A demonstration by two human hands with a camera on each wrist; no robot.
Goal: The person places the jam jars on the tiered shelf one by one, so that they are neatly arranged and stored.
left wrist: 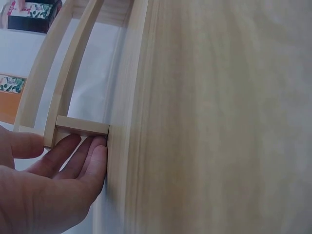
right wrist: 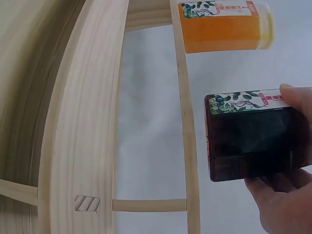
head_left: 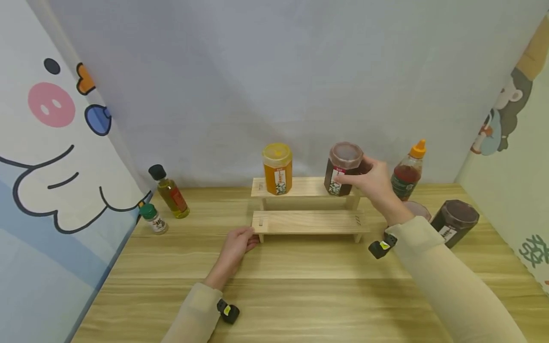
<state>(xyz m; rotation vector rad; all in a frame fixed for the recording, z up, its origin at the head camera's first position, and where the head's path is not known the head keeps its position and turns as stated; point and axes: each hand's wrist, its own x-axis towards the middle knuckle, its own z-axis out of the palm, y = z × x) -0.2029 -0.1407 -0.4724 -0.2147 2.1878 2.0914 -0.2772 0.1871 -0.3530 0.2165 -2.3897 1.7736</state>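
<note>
My right hand (head_left: pixel 373 181) grips a dark jar (right wrist: pixel 253 136) with a pale lid and a white and red label, thumb on the front and fingers round the back. In the right wrist view a narrow gap shows between the jar's base and the upper shelf of a two-step wooden rack (head_left: pixel 309 222). An orange-yellow jar (head_left: pixel 278 169) with a yellow lid stands upright on that shelf's left part. At the rack's left end, my left hand (left wrist: pixel 53 180) holds the lower step, thumb on the board's edge and fingers curled under it against the leg.
Right of the rack stand a squeeze bottle (head_left: pixel 406 176) with an orange tip and another dark jar (head_left: pixel 454 221); a further lidded jar (head_left: pixel 417 209) is partly hidden by my right arm. Leftward are an oil bottle (head_left: pixel 172 195) and a green-capped shaker (head_left: pixel 153 220). A pale curtain (head_left: pixel 300 85) hangs behind.
</note>
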